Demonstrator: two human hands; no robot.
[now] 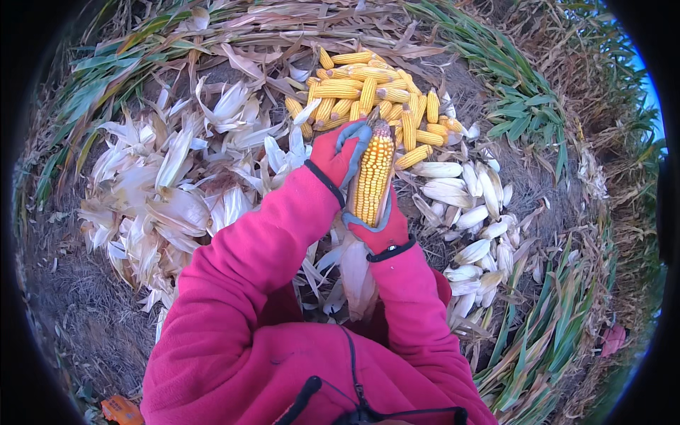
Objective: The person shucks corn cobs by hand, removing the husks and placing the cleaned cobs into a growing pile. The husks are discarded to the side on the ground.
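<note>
Head view: long yellow corn cob at frame centre, pale papery husk below it. I see red-and-grey gloved left hand gripping its upper part, red-and-grey gloved right hand clasping its base. Bare yellow cobs heaped upper centre.

No text, label, number or sign can be read. At the dark cuff of the glove on the right hand, a small pale mark is shown — too small to be made out as letters or figures. On the orange object at the lower left rim, nothing legible can be discerned — it is partly cut off by the view's edge.
</note>
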